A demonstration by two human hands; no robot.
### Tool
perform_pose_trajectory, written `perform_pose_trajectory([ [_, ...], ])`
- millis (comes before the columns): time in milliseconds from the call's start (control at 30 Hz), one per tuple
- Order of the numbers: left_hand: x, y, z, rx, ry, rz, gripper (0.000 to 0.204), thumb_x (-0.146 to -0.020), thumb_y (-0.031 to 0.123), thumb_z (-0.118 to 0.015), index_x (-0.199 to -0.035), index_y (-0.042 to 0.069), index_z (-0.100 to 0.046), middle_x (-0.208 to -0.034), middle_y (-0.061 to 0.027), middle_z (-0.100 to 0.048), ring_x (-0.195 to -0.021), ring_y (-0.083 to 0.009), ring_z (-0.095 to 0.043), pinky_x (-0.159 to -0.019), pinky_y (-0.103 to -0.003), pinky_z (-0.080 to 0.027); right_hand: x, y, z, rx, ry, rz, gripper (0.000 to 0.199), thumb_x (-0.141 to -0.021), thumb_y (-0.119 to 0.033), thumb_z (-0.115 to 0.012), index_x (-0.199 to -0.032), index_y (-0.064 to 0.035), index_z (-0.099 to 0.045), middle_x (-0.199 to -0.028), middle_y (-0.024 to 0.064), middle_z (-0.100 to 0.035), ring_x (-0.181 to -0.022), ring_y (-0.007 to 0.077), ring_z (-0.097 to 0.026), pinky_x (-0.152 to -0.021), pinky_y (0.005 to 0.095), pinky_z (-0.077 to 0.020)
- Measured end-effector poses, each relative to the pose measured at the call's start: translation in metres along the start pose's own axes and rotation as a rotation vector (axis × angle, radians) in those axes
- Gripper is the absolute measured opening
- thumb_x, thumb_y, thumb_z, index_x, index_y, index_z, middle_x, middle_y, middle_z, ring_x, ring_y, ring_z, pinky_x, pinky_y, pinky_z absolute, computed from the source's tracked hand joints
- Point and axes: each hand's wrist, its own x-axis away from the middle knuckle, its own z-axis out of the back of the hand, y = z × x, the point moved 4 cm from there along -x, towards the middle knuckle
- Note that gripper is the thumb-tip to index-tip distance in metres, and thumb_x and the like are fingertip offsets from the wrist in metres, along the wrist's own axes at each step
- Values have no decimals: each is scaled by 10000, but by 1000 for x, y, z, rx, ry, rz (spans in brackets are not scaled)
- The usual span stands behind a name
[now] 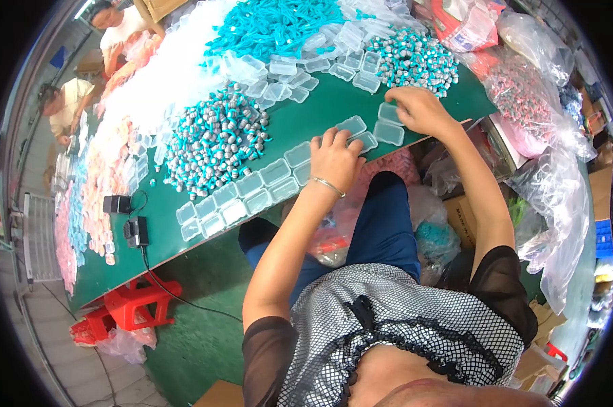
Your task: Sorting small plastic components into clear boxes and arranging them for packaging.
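Observation:
Two lines of small clear plastic boxes [248, 184], their lids folded open, run along the near edge of the green table. My left hand [335, 160] lies over the right part of these lines, fingers slightly spread and resting on the boxes. Just right of them is one more open clear plastic box [388, 133], set at an angle. My right hand [420, 110] has its fingers bent and closed at the right rim of that box's far half. Beyond the lines sits a heap of small grey-and-teal pieces [215, 141].
A second heap of grey-and-teal pieces [415, 62] lies at the far right, beside loose clear boxes [279, 80] and a teal pile of cords [272, 27]. Black adapters [136, 231] with a cable sit at left. Plastic bags [524, 95] crowd the right. Two people work at far left.

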Motion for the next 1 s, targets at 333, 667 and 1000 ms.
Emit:
perform_pose_trajectory([
  [333,-3,2,-3,23,38,-36,263,-699,218,-732,-939,136,-663,-1128,-97,-584,-1140,-316,-493,-890,-523,-385,37,-10,-25,61,276,-600,314,-738,-146,-561,-1029,-82,-659,-872,160,-680,-785,336,-661,-707,455,-518],
  [667,-16,4,4,42,52,-11,455,-680,309,-759,-1079,141,-620,-1278,-141,-504,-1200,-343,-451,-884,-517,-384,41,-20,-32,128,201,-693,231,-811,-251,-611,-897,-37,-600,-791,171,-661,-733,361,-649,-665,465,-509],
  [1000,-40,20,-28,-65,-46,97,647,-715,523,-698,-1243,178,-554,-1334,-168,-470,-1222,-386,-448,-932,-579,-357,-27,-9,-28,120,345,-383,161,-805,-247,-628,-765,-93,-648,-751,116,-645,-755,314,-638,-640,467,-480],
])
